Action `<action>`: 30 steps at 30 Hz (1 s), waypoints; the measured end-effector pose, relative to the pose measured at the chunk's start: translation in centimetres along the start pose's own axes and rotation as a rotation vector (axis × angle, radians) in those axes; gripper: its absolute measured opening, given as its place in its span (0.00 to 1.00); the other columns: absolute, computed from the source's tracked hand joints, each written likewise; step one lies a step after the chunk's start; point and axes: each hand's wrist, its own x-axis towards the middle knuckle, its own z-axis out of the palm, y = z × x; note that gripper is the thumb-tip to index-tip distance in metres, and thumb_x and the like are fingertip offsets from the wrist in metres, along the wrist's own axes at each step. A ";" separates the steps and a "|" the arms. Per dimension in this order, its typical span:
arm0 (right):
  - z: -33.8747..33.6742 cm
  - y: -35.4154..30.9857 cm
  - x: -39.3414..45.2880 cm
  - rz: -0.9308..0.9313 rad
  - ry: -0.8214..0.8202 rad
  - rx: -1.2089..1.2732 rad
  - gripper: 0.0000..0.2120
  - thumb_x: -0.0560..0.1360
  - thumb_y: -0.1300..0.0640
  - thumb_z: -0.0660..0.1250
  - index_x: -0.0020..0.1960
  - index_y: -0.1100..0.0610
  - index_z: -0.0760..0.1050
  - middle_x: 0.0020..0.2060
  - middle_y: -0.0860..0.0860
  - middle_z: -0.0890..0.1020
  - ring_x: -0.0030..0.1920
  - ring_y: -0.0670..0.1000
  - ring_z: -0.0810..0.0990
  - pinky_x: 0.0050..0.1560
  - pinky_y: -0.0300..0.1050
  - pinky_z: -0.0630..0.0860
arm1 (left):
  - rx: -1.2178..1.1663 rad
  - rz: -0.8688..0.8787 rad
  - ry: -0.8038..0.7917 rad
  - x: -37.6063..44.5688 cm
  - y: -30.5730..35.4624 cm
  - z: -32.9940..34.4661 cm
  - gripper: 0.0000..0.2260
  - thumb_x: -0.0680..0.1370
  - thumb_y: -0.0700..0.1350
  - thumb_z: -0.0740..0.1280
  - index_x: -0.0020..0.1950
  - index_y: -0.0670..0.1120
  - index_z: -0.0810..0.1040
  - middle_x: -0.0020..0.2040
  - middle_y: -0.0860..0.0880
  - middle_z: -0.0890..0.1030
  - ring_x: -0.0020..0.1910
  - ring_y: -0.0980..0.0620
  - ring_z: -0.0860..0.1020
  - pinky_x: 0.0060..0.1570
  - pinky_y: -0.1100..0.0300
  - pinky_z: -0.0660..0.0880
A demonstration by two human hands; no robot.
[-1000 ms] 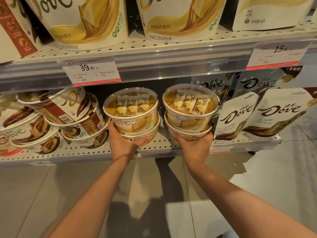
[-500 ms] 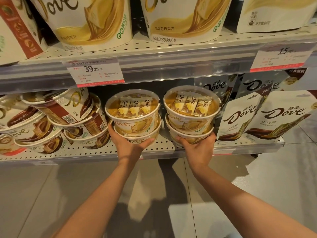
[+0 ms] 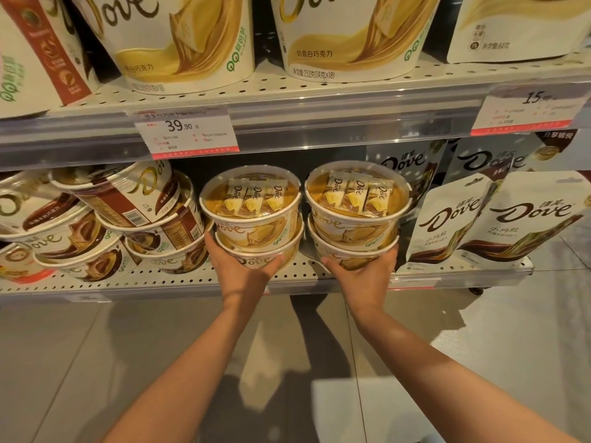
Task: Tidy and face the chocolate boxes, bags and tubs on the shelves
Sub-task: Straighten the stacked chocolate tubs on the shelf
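At frame centre, the left hand (image 3: pixel 242 272) cups the left stack of 2 tubs (image 3: pixel 254 223). The right hand (image 3: pixel 363 272) grips the right stack of 2 tubs (image 3: pixel 355 215) just beside it.

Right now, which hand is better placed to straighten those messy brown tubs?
Probably the left hand: it grips the yellow tub stack right beside the tilted brown tubs. The right hand is farther, near the white bags.

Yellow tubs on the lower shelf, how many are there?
4, in two stacks of two: left top tub, left bottom tub, right top tub, right bottom tub. More may sit hidden behind.
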 end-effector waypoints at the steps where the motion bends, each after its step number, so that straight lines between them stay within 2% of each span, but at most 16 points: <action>1: 0.3 -0.2 -0.1 0.017 0.018 0.005 0.57 0.52 0.47 0.83 0.72 0.54 0.54 0.67 0.53 0.68 0.69 0.53 0.67 0.67 0.49 0.68 | 0.000 -0.013 0.032 -0.1 0.1 0.4 0.60 0.53 0.46 0.83 0.74 0.57 0.49 0.75 0.49 0.54 0.73 0.51 0.58 0.72 0.48 0.60; 4: 0.9 -0.4 -0.1 0.054 0.063 0.011 0.57 0.51 0.44 0.82 0.71 0.51 0.54 0.66 0.53 0.70 0.68 0.54 0.69 0.65 0.50 0.69 | 0.032 -0.030 0.066 0.0 0.6 0.9 0.65 0.47 0.57 0.82 0.76 0.53 0.47 0.75 0.47 0.52 0.73 0.49 0.57 0.72 0.50 0.58; 9: 0.3 -0.2 0.2 0.052 0.082 -0.026 0.53 0.50 0.39 0.80 0.68 0.52 0.59 0.62 0.51 0.75 0.63 0.53 0.74 0.62 0.52 0.74 | 0.102 0.064 0.075 0.4 0.2 0.5 0.59 0.47 0.57 0.82 0.72 0.53 0.56 0.69 0.49 0.65 0.68 0.54 0.67 0.68 0.53 0.67; 12: -0.2 -0.1 0.5 0.035 0.050 -0.039 0.53 0.51 0.40 0.81 0.68 0.54 0.60 0.63 0.52 0.75 0.64 0.53 0.73 0.62 0.54 0.73 | 0.112 0.055 0.055 0.7 0.1 -0.1 0.56 0.45 0.61 0.81 0.69 0.54 0.59 0.66 0.51 0.68 0.64 0.56 0.70 0.63 0.63 0.69; 14: -0.5 0.0 0.7 0.028 0.025 -0.050 0.53 0.51 0.40 0.81 0.68 0.55 0.60 0.63 0.53 0.74 0.65 0.54 0.73 0.63 0.55 0.73 | 0.145 0.069 0.039 0.9 0.1 -0.7 0.55 0.45 0.62 0.81 0.68 0.55 0.60 0.65 0.52 0.69 0.62 0.58 0.70 0.58 0.72 0.66; 15: -0.7 0.0 0.7 0.027 0.011 -0.053 0.54 0.51 0.40 0.81 0.69 0.55 0.59 0.63 0.53 0.74 0.65 0.54 0.72 0.63 0.55 0.72 | 0.164 0.075 0.025 1.0 0.1 -1.0 0.55 0.45 0.62 0.80 0.68 0.55 0.60 0.65 0.52 0.69 0.62 0.59 0.70 0.57 0.73 0.65; 19: -0.9 -0.1 0.7 0.021 -0.028 -0.050 0.53 0.53 0.42 0.81 0.69 0.55 0.58 0.64 0.53 0.73 0.66 0.54 0.71 0.64 0.56 0.72 | 0.196 0.063 -0.031 1.1 0.3 -1.6 0.56 0.47 0.60 0.81 0.70 0.54 0.58 0.67 0.50 0.70 0.65 0.55 0.69 0.65 0.58 0.66; 24: -1.2 -1.1 0.2 0.006 -0.074 -0.008 0.51 0.56 0.49 0.82 0.71 0.56 0.57 0.66 0.53 0.71 0.67 0.53 0.69 0.66 0.54 0.71 | 0.190 0.086 -0.052 0.0 1.2 -1.2 0.55 0.54 0.50 0.83 0.74 0.53 0.54 0.70 0.50 0.65 0.69 0.53 0.65 0.70 0.50 0.63; 28: -2.3 -1.4 -2.4 -0.062 -0.054 0.011 0.54 0.60 0.48 0.80 0.75 0.53 0.50 0.72 0.50 0.61 0.71 0.46 0.60 0.71 0.44 0.62 | 0.284 0.134 0.082 -1.3 2.1 -0.6 0.55 0.56 0.50 0.82 0.75 0.47 0.53 0.72 0.46 0.60 0.72 0.48 0.59 0.72 0.46 0.59; 30: -2.6 -2.0 -3.3 -0.107 -0.031 0.000 0.54 0.62 0.47 0.78 0.76 0.51 0.48 0.73 0.48 0.58 0.72 0.45 0.56 0.71 0.43 0.59 | 0.356 0.171 0.149 -1.7 2.9 -0.3 0.55 0.57 0.52 0.81 0.74 0.44 0.52 0.72 0.43 0.59 0.73 0.45 0.58 0.72 0.44 0.57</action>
